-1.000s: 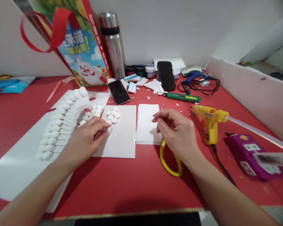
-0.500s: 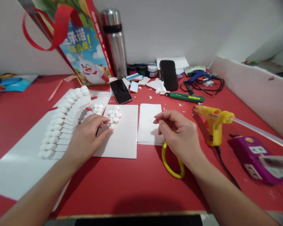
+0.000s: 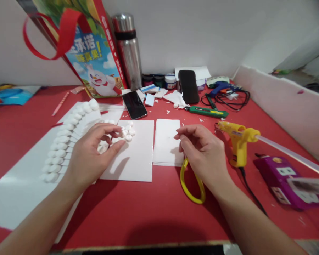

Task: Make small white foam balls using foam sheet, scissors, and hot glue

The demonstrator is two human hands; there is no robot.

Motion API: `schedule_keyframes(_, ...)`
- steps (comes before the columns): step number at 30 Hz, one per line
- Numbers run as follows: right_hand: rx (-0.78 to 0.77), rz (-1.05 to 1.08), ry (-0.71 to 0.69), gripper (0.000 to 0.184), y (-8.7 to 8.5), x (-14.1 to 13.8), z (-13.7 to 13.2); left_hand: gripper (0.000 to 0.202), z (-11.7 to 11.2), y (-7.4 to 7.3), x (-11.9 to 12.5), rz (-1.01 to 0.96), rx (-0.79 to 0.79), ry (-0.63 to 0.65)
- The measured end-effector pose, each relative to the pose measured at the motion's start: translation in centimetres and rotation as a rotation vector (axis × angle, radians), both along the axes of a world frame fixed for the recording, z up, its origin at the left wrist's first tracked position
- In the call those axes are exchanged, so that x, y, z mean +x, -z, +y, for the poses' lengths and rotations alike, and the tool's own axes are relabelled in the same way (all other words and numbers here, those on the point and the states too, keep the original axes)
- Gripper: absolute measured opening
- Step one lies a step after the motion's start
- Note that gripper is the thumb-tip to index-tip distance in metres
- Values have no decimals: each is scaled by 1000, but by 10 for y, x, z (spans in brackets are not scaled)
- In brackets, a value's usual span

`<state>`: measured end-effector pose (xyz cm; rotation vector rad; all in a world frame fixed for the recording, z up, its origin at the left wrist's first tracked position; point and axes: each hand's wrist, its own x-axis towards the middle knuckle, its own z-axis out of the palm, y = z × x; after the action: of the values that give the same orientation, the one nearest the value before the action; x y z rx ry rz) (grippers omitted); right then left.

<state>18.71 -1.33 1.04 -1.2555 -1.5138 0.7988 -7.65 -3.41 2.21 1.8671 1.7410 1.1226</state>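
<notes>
My left hand [image 3: 91,150] hovers over the left side of a white sheet [image 3: 138,159], thumb and forefinger apart. Small white round pads [image 3: 129,134] lie in a cluster just beyond its fingertips. Beside that wrist, a fanned row of thin sticks with white round pads [image 3: 60,154] rests on a larger white board [image 3: 18,191]. My right hand [image 3: 202,148] is above the edge of a stack of white paper [image 3: 166,141], its thumb and fingertips drawn together. Anything between them is too small to make out. Under this hand lies a yellow loop [image 3: 184,184], partly hidden.
A yellow glue gun [image 3: 238,141] and a purple power strip [image 3: 287,177] are at the right. Behind are a phone [image 3: 134,105], a green cutter [image 3: 208,112], a dark case [image 3: 188,86], paper scraps, a steel flask [image 3: 129,58] and a printed bag [image 3: 101,78].
My left hand has lifted slightly from the white pads, with its thumb and forefinger spread a little more. My right hand keeps nearly the same pose. The whole view has shifted slightly.
</notes>
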Motion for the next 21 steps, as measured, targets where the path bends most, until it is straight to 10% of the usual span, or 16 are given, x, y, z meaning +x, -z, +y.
schedule_keyframes(3, 2, 14, 9, 15, 1, 2, 1, 31, 3, -9, 19, -463, -278, 94)
schedule_keyframes(14, 76, -188, 11, 17, 10, 6, 8, 25, 5, 5, 19, -364, -289, -93)
schedule_keyframes(21, 40, -590, 8, 36, 18, 18, 17, 26, -4, -8, 32, -291, -171, 71)
